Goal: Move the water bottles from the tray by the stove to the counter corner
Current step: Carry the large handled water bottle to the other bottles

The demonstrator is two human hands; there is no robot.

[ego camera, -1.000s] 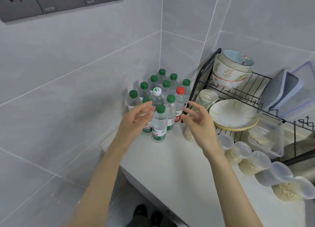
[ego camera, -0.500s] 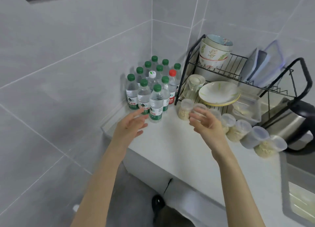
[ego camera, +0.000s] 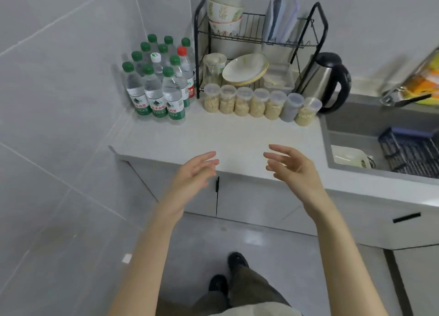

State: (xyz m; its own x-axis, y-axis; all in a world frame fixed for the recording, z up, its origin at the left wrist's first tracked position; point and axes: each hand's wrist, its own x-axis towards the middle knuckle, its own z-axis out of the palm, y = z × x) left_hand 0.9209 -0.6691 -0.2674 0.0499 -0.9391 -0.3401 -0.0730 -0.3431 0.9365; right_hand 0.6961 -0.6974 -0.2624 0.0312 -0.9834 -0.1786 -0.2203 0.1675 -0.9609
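A cluster of clear plastic water bottles (ego camera: pixel 161 83), mostly green-capped, stands in the white counter's (ego camera: pixel 237 137) corner beside a black wire dish rack (ego camera: pixel 259 40); left hand (ego camera: pixel 194 171) and right hand (ego camera: pixel 291 166) hover empty, fingers loosely spread

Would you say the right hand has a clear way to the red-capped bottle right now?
Probably only from above: the red-capped bottle stands behind green-capped bottles, close beside the dish rack. The right hand is open and empty.

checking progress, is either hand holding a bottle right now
No, the left hand and right hand both hover open and empty, apart from the water bottles.
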